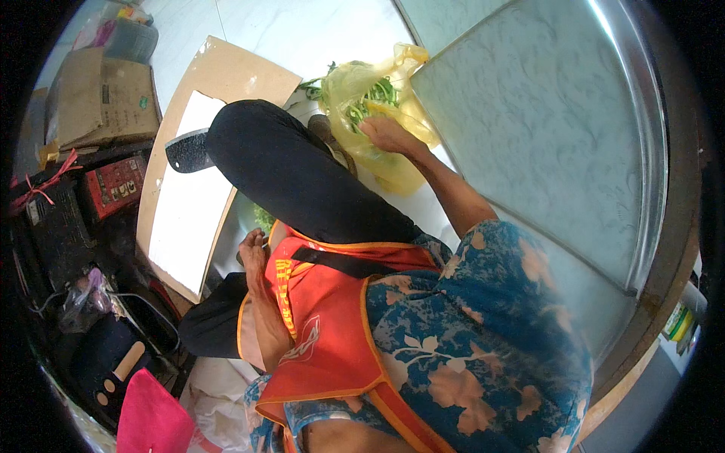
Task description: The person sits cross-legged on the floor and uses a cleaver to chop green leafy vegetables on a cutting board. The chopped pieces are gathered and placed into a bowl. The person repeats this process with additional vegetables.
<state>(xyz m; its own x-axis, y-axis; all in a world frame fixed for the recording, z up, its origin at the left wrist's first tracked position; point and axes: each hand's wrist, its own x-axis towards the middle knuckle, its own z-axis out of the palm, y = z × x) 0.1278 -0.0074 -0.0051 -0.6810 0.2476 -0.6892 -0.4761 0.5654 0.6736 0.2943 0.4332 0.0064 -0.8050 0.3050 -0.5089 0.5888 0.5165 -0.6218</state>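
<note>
My right hand (391,134) is at a yellow translucent plastic bag (362,153) with cut green vegetable stems (382,93) in it. Its fingers are bent among the bag and the greens, and their tips are hidden. My left hand (254,247) is low between my knees with curled fingers; what it holds, if anything, does not show. Beside it a bit of light-green leafy vegetable (263,217) shows past my thigh. On a white board (184,226) rests a dark, wide knife blade (188,152) with a hole near its corner, partly hidden behind my right knee.
Brown board or cardboard (249,71) lies under the white board. At the left stand a cardboard box (107,102), a red box (116,184) and dark clutter. A pink item (153,416) is at the lower left. A pale green tiled surface (544,124) with a metal edge spans the right.
</note>
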